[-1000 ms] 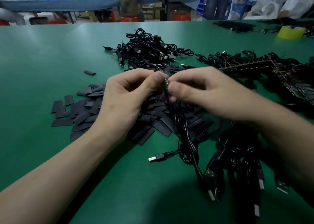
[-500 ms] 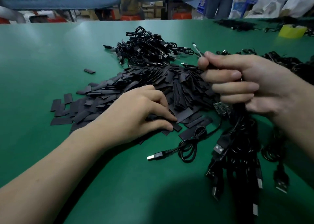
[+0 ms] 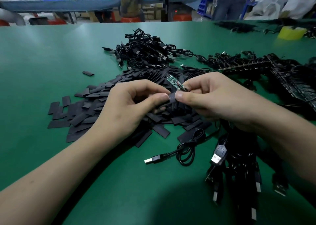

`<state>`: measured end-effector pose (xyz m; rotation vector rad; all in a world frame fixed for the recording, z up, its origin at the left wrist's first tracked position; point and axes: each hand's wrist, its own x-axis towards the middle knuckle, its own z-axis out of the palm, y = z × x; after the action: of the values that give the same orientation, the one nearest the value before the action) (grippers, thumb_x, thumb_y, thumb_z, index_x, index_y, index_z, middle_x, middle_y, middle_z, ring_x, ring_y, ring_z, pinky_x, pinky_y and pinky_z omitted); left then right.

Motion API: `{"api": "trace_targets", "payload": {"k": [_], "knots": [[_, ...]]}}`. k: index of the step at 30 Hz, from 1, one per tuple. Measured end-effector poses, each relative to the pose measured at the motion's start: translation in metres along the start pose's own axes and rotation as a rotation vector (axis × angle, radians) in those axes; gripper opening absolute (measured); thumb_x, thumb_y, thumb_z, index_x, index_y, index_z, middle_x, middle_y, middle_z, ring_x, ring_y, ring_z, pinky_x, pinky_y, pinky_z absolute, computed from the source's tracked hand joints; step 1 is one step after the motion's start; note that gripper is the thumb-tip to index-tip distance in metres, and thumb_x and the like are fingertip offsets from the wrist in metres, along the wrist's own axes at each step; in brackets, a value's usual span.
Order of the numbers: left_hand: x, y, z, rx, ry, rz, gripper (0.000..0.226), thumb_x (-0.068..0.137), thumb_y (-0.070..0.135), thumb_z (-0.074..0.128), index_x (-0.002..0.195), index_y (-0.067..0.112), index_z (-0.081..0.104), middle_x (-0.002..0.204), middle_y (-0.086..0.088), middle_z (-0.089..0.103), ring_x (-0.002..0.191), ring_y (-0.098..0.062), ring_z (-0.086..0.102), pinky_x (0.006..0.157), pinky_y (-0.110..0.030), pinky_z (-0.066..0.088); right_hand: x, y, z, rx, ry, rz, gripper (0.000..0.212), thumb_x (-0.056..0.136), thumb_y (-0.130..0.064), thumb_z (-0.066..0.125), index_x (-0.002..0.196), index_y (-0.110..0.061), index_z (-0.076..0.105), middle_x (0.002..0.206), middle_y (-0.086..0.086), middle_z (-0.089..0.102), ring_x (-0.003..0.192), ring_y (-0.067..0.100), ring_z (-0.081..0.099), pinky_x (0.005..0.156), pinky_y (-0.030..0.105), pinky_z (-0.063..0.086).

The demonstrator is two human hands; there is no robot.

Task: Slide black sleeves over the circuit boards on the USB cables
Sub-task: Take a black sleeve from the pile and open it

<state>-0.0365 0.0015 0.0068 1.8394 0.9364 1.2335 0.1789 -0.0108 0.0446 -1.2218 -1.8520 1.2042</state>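
Workshop, seen from the head camera. Up front: green bench top (image 3: 51, 57), wide, running to a far edge. Behind it: blue table (image 3: 68, 3), seated person (image 3: 131, 0) on a red stool, another standing at right, white plastic bags (image 3: 287, 4).

Containers: blue bins (image 3: 204, 6) stacked in back, contents unreadable. Yellow round item (image 3: 292, 32) at far right of bench, tub or tape roll, can't tell which.

On the bench: sleeve pile (image 3: 89, 112) spread centre-left, one stray sleeve (image 3: 88, 73) apart at upper left. Cable heap (image 3: 145, 50) beyond the pile. Board panels (image 3: 256, 67) at right. Cable bundle (image 3: 239, 170) under the right wrist, plugs toward camera. Single loose cable (image 3: 158, 157) coiled just beside it.

Both hands above the pile, close together. Left hand (image 3: 126, 108) pinching black sleeve (image 3: 171, 97) between thumb and forefinger. Right hand (image 3: 218, 98) gripping circuit board (image 3: 172, 81) by its wired end, thumb tip on the sleeve's end. Board bare, tilted up-left, just above the sleeve, not inside it.
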Motion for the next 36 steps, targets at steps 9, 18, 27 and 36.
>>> {"api": "trace_targets", "payload": {"k": [9, 18, 27, 36], "knots": [[-0.005, 0.006, -0.002, 0.370, 0.101, 0.216, 0.025, 0.077, 0.033, 0.086, 0.099, 0.025, 0.080, 0.086, 0.018, 0.076, 0.074, -0.006, 0.072, 0.071, -0.016, 0.056, 0.000, 0.002, -0.002, 0.022, -0.007, -0.025, 0.037, 0.096, -0.040, 0.063, 0.089, -0.004, 0.069, 0.054, -0.005, 0.037, 0.044, 0.011, 0.025, 0.042, 0.022, 0.019], [-0.002, 0.000, -0.011, 0.268, 0.182, 0.104, 0.013, 0.080, 0.029, 0.085, 0.093, 0.031, 0.081, 0.082, 0.016, 0.078, 0.075, -0.012, 0.075, 0.072, -0.038, 0.061, -0.015, -0.032, -0.073, -0.420, 0.207, -0.161, 0.047, 0.095, -0.064, 0.057, 0.084, -0.021, 0.072, 0.051, -0.009, 0.044, 0.040, 0.009, 0.038, 0.037, 0.021, 0.032], [-0.001, -0.004, -0.013, 0.240, 0.151, 0.098, 0.015, 0.079, 0.034, 0.083, 0.093, 0.031, 0.081, 0.083, 0.015, 0.078, 0.076, -0.011, 0.075, 0.075, -0.037, 0.062, -0.001, -0.003, -0.016, -0.234, -0.135, 0.013, 0.040, 0.102, -0.039, 0.049, 0.071, -0.019, 0.064, 0.055, -0.009, 0.032, 0.047, 0.010, 0.025, 0.043, 0.017, 0.023], [-0.002, -0.003, -0.012, 0.252, 0.113, 0.099, 0.019, 0.077, 0.033, 0.083, 0.095, 0.029, 0.081, 0.085, 0.017, 0.078, 0.076, -0.001, 0.074, 0.073, -0.015, 0.056, 0.001, 0.006, -0.013, -0.159, -0.165, 0.003, 0.037, 0.100, -0.041, 0.050, 0.071, -0.021, 0.063, 0.056, -0.007, 0.032, 0.048, 0.012, 0.024, 0.043, 0.020, 0.021]]}}
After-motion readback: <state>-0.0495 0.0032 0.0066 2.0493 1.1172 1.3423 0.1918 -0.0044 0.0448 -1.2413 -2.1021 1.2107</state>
